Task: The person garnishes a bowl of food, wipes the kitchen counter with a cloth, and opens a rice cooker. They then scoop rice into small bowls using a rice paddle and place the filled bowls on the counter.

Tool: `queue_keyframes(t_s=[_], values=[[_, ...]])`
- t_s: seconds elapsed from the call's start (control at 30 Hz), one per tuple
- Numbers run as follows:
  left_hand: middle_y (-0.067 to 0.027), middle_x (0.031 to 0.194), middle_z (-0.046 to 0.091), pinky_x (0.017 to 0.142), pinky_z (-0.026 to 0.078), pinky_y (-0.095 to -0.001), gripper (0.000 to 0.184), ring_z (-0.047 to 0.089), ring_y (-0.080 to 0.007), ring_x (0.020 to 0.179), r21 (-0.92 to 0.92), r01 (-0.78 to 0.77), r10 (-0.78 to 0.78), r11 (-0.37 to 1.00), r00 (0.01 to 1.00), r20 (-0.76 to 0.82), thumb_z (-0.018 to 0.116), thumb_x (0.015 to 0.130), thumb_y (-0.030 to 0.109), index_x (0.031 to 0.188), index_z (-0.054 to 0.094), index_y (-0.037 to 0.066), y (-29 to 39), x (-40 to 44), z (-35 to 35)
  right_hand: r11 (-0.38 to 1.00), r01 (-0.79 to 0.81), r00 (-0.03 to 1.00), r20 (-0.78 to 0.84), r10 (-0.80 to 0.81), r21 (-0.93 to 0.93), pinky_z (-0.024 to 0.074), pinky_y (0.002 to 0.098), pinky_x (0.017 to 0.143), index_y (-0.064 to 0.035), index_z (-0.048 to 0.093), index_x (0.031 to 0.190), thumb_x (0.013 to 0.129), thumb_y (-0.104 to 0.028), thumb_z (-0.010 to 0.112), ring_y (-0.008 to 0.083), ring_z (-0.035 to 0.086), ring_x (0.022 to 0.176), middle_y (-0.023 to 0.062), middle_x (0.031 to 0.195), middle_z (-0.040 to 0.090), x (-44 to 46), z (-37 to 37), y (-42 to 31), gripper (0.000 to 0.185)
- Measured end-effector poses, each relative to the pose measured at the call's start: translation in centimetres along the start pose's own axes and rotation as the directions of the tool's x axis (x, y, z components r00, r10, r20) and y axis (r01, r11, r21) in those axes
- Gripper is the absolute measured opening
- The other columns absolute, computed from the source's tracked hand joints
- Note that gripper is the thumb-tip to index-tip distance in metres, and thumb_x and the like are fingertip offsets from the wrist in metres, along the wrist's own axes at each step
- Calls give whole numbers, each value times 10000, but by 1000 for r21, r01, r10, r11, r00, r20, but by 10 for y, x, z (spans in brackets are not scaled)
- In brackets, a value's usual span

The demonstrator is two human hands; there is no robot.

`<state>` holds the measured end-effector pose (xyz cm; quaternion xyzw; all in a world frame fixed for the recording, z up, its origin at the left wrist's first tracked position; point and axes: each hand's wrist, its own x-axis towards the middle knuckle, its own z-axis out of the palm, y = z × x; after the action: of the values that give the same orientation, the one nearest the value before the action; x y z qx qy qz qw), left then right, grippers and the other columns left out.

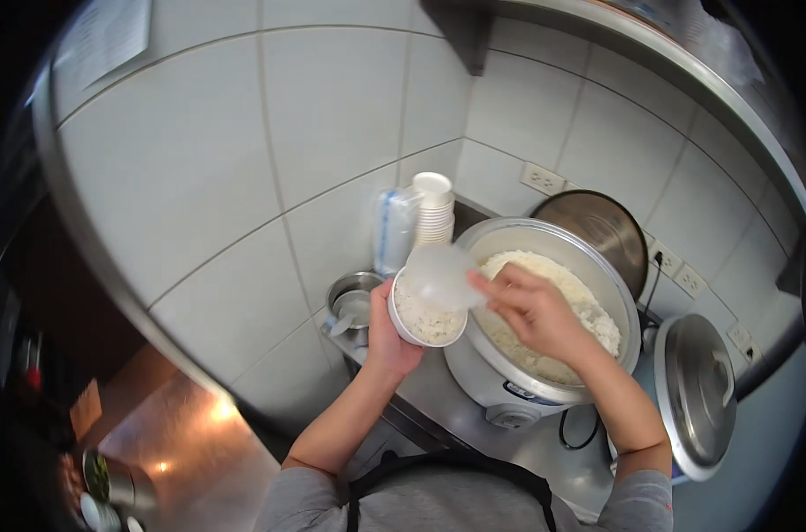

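Note:
My left hand holds a white bowl from its left side and underneath. White rice fills much of the bowl. Over the bowl, my right hand grips a pale, translucent rice paddle, which is blurred and hides part of the rice. Beneath my right hand and forearm stands a large open rice cooker, with a broad mound of rice inside.
Behind the bowl are a stack of white cups and a clear plastic package. A metal pot stands left. A round dark lid leans on the wall; a second lidded cooker is right. A shelf juts overhead.

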<state>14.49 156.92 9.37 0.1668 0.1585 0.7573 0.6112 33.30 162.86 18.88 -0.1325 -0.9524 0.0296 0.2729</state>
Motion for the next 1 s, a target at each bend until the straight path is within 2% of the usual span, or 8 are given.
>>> queue_keyframes(t_s=[0.2, 0.33, 0.47, 0.6, 0.7, 0.8, 0.9, 1.0], values=[[-80, 1198, 584, 903, 479, -408, 534, 584, -259, 1063, 22, -70, 67, 997, 989, 131, 342, 892, 479, 1205, 546, 98, -9, -62, -4, 909, 45, 975, 180, -130, 413, 447, 343, 615, -133, 527, 1287, 839, -8, 554, 251, 514, 654, 121, 781, 495, -33, -11, -26, 466], [-84, 1192, 589, 888, 487, -444, 533, 587, -275, 1060, -56, -59, 64, 997, 994, 92, 344, 888, 481, 1198, 555, 102, -26, -105, 2, 822, -121, 973, 231, -13, 557, 444, 335, 632, -98, 512, 1292, 881, -73, 518, 274, 506, 609, 147, 728, 530, -54, -52, -40, 412], [-86, 1197, 586, 886, 486, -462, 538, 585, -280, 1063, -89, -77, 85, 993, 991, 99, 350, 881, 489, 1203, 552, 107, -51, -141, -4, 883, 34, 934, 300, -195, 468, 448, 328, 619, -44, 515, 1273, 911, -106, 487, 240, 546, 617, 162, 716, 546, -78, -29, -61, 368], [-88, 1205, 579, 884, 488, -467, 548, 578, -289, 1077, -103, -195, 197, 975, 980, 7, 348, 874, 496, 1208, 547, 110, -66, -186, -1, 802, -109, 896, 408, -176, 587, 452, 368, 654, -50, 521, 1264, 890, -78, 493, 343, 556, 682, 203, 774, 568, -83, -50, -81, 376], [-94, 1222, 568, 883, 490, -477, 553, 563, -299, 1108, -94, -237, 230, 967, 970, -80, 345, 870, 496, 1212, 542, 109, -71, -219, -8, 785, 215, 888, 218, -405, 582, 450, 346, 642, -41, 528, 1254, 890, -78, 497, 302, 557, 655, 182, 755, 566, -97, -8, -98, 367], [-98, 1220, 565, 855, 502, -481, 555, 565, -301, 1099, -98, -318, 315, 943, 948, -47, 350, 866, 499, 1215, 538, 111, -74, -250, -17, 731, 205, 848, 255, -465, 651, 449, 343, 642, -40, 532, 1249, 891, -82, 497, 296, 559, 656, 174, 761, 574, -92, -18, -116, 363], [-111, 1208, 563, 816, 504, -529, 570, 571, -324, 1071, -105, -362, 345, 926, 926, -151, 340, 863, 516, 1226, 528, 119, -72, -282, -8, 673, -142, 712, 547, -441, 726, 450, 350, 651, -31, 529, 1249, 885, -75, 501, 298, 561, 668, 176, 769, 577, -99, -22, -129, 367], [-129, 1253, 527, 809, 491, -572, 620, 544, -354, 1105, -121, -374, 346, 919, 916, -201, 318, 862, 570, 1260, 497, 131, -73, -309, -12, 671, 161, 707, 390, -590, 723, 450, 329, 614, -25, 521, 1255, 902, -79, 494, 223, 565, 629, 125, 719, 569, -102, 14, -147, 358]])
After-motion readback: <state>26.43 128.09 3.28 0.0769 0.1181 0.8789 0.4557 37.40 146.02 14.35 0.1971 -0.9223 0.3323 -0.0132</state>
